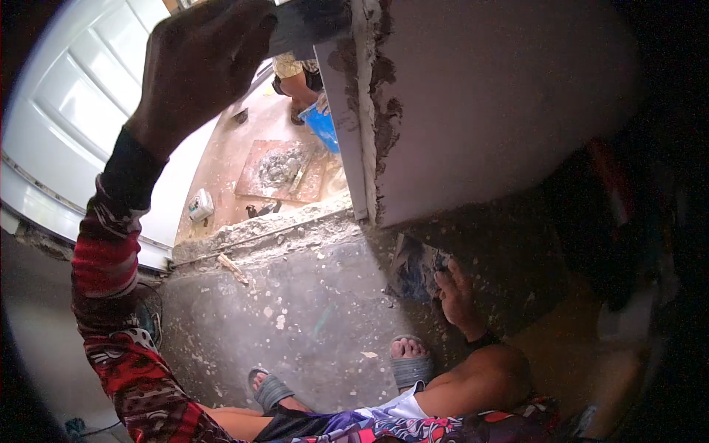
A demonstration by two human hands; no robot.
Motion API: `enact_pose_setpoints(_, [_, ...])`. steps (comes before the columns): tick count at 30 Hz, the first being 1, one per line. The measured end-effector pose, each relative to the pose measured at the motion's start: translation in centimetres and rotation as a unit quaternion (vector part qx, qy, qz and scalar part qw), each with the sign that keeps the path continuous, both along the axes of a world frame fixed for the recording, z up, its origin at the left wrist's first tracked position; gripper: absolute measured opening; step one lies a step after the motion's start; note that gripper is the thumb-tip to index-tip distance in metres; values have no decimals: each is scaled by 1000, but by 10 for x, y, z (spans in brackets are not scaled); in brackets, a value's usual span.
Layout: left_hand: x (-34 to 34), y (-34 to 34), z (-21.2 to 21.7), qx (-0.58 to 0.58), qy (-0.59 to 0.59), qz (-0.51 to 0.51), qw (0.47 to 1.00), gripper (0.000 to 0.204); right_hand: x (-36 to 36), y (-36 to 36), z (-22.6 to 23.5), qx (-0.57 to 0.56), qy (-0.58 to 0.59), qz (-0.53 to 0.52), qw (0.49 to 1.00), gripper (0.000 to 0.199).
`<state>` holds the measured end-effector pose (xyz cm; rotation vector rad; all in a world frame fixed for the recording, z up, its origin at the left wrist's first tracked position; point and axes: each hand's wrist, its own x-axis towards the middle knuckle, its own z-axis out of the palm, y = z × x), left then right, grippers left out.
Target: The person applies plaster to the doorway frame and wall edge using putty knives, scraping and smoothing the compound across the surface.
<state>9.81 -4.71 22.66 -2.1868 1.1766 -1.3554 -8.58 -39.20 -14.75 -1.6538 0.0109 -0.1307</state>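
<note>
1. Dark cloth wraps your left wrist, and your left hand (207,63) is curled shut on a flat tool (310,28); shadow hides how your fingers sit on it.
2. That tool sticks out to the right of your left hand, up by the edge of the pale wall (487,111).
3. Brown-grey paste (384,77) runs in a rough strip down the wall's edge, to the right of your left hand.
4. Your right hand (459,299) is half closed, with bent fingers on the near edge of a flat plate (413,269). It has hold of the plate, just to the left of your fingers, and grey paste is smeared on it.
5. Left of your left hand is a white door (96,96).
6. Past the doorway, below and beyond your left hand, another person (295,85) has a hand on a blue bucket (322,129).
7. Near that bucket, a board (251,166) on the ground bears a grey heap (281,166), and a white tub (199,205) sits beside it.
8. Left of your right hand, the grey floor (317,310) has pale bits and a wood scrap (233,267).
</note>
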Motion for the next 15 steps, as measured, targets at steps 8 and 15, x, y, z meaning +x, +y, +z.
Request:
enact_pose_setpoints(8, [28,30,22,42,0,33,999,25,-2,-6,12,91,217,57,970,58])
enact_pose_setpoints(15, [-33,22,18,-166,-30,105,980,26,7,6,17,117,194,-48,973,33])
